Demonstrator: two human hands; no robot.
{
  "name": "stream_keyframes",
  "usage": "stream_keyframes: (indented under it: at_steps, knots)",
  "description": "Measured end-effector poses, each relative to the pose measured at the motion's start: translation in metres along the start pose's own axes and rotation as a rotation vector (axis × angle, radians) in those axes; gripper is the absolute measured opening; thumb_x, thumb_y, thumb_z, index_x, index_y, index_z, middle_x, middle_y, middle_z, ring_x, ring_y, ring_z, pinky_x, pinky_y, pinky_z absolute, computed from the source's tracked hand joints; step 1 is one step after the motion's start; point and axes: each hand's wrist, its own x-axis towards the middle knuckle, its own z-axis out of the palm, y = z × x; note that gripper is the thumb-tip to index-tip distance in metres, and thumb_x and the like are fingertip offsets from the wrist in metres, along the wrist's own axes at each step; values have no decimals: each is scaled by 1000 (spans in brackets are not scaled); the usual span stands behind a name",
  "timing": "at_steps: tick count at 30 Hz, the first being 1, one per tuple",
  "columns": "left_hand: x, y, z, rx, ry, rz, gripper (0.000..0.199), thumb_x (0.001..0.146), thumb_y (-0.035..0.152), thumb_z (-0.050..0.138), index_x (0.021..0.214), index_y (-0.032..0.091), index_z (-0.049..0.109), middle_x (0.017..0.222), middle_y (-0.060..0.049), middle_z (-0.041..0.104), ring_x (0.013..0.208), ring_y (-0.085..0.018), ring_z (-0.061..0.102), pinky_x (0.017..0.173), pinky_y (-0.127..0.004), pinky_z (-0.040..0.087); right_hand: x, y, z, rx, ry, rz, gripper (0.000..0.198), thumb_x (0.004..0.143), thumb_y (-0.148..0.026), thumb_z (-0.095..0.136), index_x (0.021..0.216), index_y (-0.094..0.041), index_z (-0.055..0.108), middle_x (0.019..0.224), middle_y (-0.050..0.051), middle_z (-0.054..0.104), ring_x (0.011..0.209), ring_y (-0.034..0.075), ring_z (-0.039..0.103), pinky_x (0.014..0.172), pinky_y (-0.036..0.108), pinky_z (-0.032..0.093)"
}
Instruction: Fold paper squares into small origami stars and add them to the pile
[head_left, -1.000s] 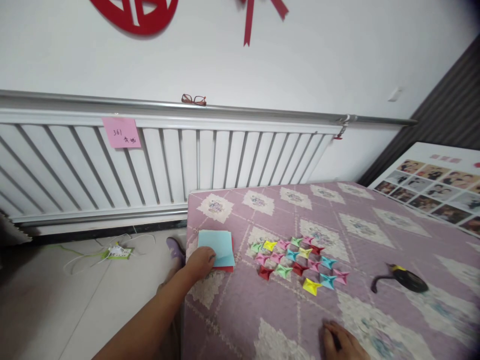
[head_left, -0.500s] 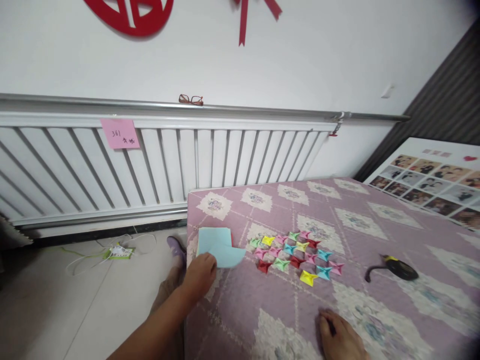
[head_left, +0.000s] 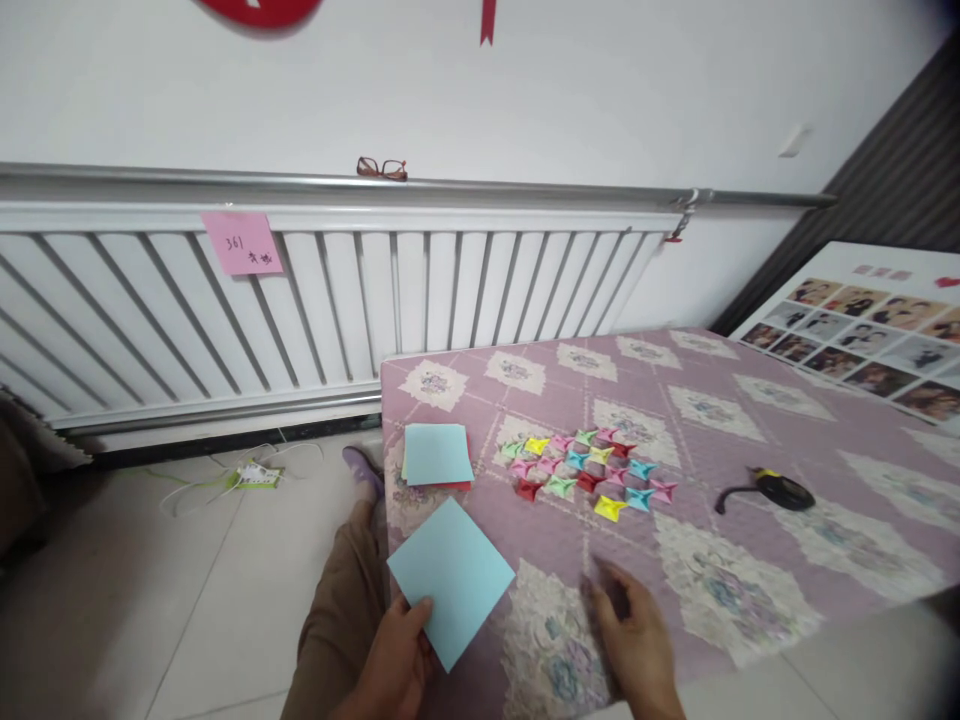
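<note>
Blue paper sheet [head_left: 451, 579] sits pinched at its near corner in your left hand [head_left: 397, 665], just nearer you than the paper stack [head_left: 437, 456]. Your right hand [head_left: 637, 645] rests open on the quilt [head_left: 720, 420], right of the sheet, folded stars [head_left: 589, 475] beyond.

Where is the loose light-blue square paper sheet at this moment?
In the head view the light-blue square paper sheet sits low and left of centre, pinched by the left hand, just below the paper stack.

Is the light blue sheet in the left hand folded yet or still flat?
Flat. The light blue sheet shows as one unfolded square with no creases, pinched at its lower edge by the left hand.
</note>
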Motion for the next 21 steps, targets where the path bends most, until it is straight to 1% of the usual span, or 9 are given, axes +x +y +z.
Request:
stream_keyframes:
  at_steps: [3, 6, 8, 10, 14, 15, 17, 18, 21]
  knots:
    - [-1, -5, -3, -41, 57, -49, 32, 80, 25, 53, 111, 24, 45, 100, -7, 64, 87, -21, 66, 72, -33, 53, -48, -41, 18, -32, -79, -312, 46, 82, -38, 50, 124, -20, 51, 123, 11, 59, 110, 27, 55, 92, 45, 43]
    - [-1, -7, 0, -111, 71, -74, 29, 82, 21, 51, 110, 23, 45, 100, -7, 65, 87, -20, 67, 75, -33, 54, -90, -82, 36, -120, -84, -561, 50, 79, -26, 53, 128, -30, 49, 131, 8, 54, 114, 31, 52, 89, 49, 43]
    - [-4, -10, 4, -155, 67, -108, 25, 82, 20, 52, 106, 20, 47, 99, -9, 65, 87, -20, 66, 76, -33, 53, -103, -100, 44, -113, -73, -618, 49, 78, -17, 50, 125, -29, 52, 127, 8, 58, 111, 31, 54, 85, 47, 46]
    - [-10, -13, 2, -113, 5, -143, 24, 81, 24, 55, 103, 20, 48, 98, -8, 65, 85, -20, 66, 71, -30, 53, -104, -105, 47, -50, -116, -649, 38, 78, -15, 50, 112, -28, 60, 120, 7, 63, 107, 28, 57, 86, 45, 48]
    - [-21, -14, -22, 320, -236, -236, 33, 67, 19, 64, 95, 21, 48, 93, -4, 63, 70, -17, 63, 57, -26, 47, -89, -90, 39, 117, -255, -595, 36, 72, -10, 48, 101, -25, 64, 106, 5, 68, 98, 22, 63, 82, 36, 54]
    - [-23, -11, -32, 483, -292, -205, 35, 63, 15, 63, 94, 20, 48, 90, -4, 63, 67, -16, 61, 57, -27, 47, -86, -84, 35, 146, -271, -563, 38, 70, -10, 48, 101, -24, 64, 106, 6, 68, 98, 22, 63, 82, 36, 54]
    - [-25, -3, -51, 811, -300, 52, 33, 60, 10, 59, 91, 19, 51, 84, -3, 62, 79, -19, 61, 72, -30, 48, -84, -75, 27, 198, -304, -511, 40, 67, -9, 47, 100, -23, 65, 105, 7, 68, 98, 22, 64, 83, 35, 54]
    - [-25, 2, -59, 935, -239, 206, 32, 64, 11, 55, 95, 19, 52, 89, -4, 63, 87, -20, 60, 81, -32, 47, -85, -72, 24, 222, -322, -497, 40, 66, -9, 47, 99, -23, 65, 105, 7, 68, 98, 22, 64, 83, 35, 54]
    - [-22, 15, -71, 1191, -36, 480, 50, 69, 17, 56, 118, 22, 49, 118, -9, 57, 111, -26, 52, 98, -39, 39, -86, -72, 16, 276, -378, -499, 38, 66, -9, 47, 97, -24, 64, 103, 6, 68, 100, 22, 64, 85, 35, 53]
